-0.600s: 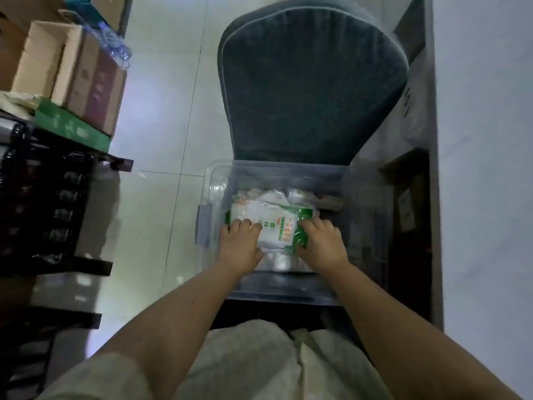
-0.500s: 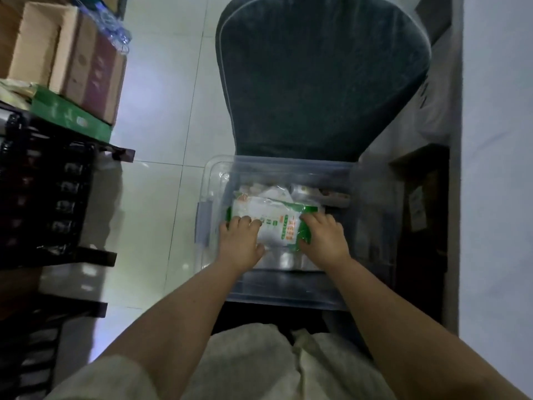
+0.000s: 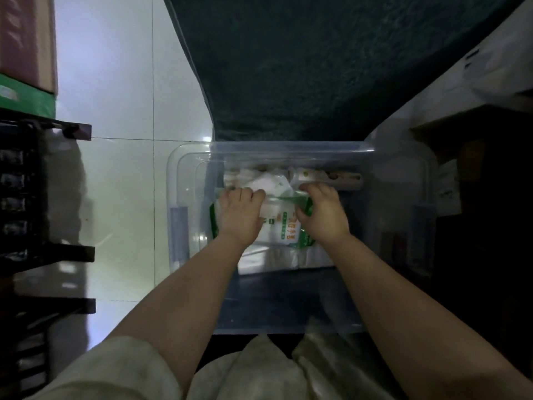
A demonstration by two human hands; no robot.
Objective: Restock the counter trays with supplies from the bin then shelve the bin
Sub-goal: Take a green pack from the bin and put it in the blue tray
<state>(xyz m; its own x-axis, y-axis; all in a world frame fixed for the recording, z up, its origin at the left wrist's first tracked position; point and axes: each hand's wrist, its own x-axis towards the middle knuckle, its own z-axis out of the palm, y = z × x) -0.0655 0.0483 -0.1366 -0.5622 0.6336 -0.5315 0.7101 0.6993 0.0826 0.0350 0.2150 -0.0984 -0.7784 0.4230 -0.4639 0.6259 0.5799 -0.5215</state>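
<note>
A clear plastic bin (image 3: pixel 184 203) stands on the floor in front of me, with several white packets inside. On top lies a white and green packet (image 3: pixel 284 229). My left hand (image 3: pixel 240 215) grips its left part, fingers curled over the far edge. My right hand (image 3: pixel 323 215) grips its right green edge. Both hands are inside the bin. Behind the packet I see more white wrappers (image 3: pixel 268 183) and a long pale pack (image 3: pixel 331 177) against the far wall.
A dark green padded chair (image 3: pixel 302 67) rises right behind the bin. A black rack (image 3: pixel 34 197) stands at the left, with a green box (image 3: pixel 26 96) and cardboard boxes (image 3: pixel 28 39) on it. White tiled floor (image 3: pixel 121 168) lies between. Dark furniture (image 3: pixel 484 183) is at the right.
The camera has moved closer and lower over the bin. Both hands have slid further up the packet, gripping its far edge, and its right end is lifted and creased.
</note>
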